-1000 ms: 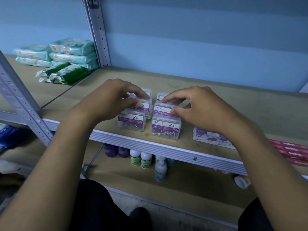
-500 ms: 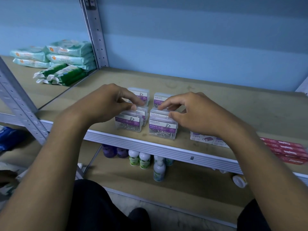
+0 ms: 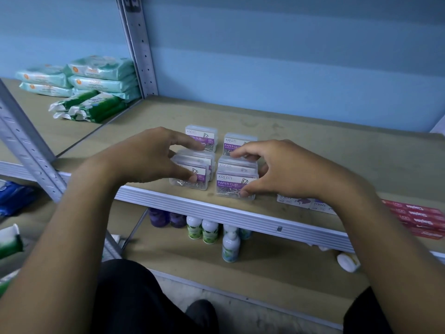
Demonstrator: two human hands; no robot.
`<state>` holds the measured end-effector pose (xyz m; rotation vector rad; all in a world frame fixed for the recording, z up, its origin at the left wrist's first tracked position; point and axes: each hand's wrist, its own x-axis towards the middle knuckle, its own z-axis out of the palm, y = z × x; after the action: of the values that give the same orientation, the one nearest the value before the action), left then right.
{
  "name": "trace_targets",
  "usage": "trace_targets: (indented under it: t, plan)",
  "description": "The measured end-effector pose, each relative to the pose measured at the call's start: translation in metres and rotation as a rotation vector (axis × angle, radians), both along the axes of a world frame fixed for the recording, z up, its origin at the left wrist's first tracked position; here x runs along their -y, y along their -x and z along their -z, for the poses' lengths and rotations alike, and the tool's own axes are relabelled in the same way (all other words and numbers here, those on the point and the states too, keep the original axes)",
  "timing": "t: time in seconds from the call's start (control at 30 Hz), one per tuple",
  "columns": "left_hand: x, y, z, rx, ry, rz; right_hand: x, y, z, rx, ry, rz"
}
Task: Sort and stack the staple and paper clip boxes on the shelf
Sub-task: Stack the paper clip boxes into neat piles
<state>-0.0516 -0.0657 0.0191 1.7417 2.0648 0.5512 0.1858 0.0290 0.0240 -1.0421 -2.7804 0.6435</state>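
- Nearest the camera, below the shelf (image 3: 313, 145) edge, small bottles (image 3: 209, 231) stand in a cluster on the lower board, purple ones left of the green-labelled ones.
- Up on the shelf, just behind its front edge, the left hand (image 3: 147, 160) is curled round the left pair of paper clip boxes (image 3: 190, 174), thumb on the front box's label, fingers over the back one.
- Right beside them, the right hand (image 3: 284, 169) pinches the right pair of paper clip boxes (image 3: 234, 182): thumb low on the front face, fingers hooked over the rear lid.
- The two hands sit apart, each clamped on its own pair, with a narrow gap between the pairs.
- To the right of those pairs, at the shelf edge, white staple boxes (image 3: 298, 202) lie flat, partly hidden under the right wrist; further right, red staple boxes (image 3: 419, 219) lie in a row.
- Behind the gripped pairs, two more paper clip boxes (image 3: 202, 135) stand untouched, side by side.
- Far left of the shelf, past the upright post (image 3: 137, 44), wet wipe packs (image 3: 101, 73) are piled on the neighbouring shelf, with green packs (image 3: 89, 107) in front.
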Motion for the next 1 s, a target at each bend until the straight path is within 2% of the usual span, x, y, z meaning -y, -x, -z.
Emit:
trace_targets:
  t: [0.5, 0.6, 0.7, 0.83, 1.0]
  plan:
    - [-0.004, -0.007, 0.002, -0.058, -0.041, 0.012, 0.004, 0.009, 0.008, -0.021, -0.049, 0.064]
    - [-0.002, -0.003, 0.002, -0.017, -0.034, 0.022, 0.004, 0.005, 0.005, -0.016, -0.036, 0.045]
    - [-0.001, -0.003, -0.001, 0.085, -0.167, 0.003, -0.001, 0.001, -0.001, -0.079, -0.026, 0.078]
    - [-0.010, 0.003, -0.003, 0.105, -0.404, -0.069, -0.013, 0.001, -0.002, -0.211, -0.063, 0.123]
    - [-0.035, 0.017, 0.005, 0.091, -0.388, -0.105, -0.029, 0.008, 0.010, -0.299, -0.124, 0.149]
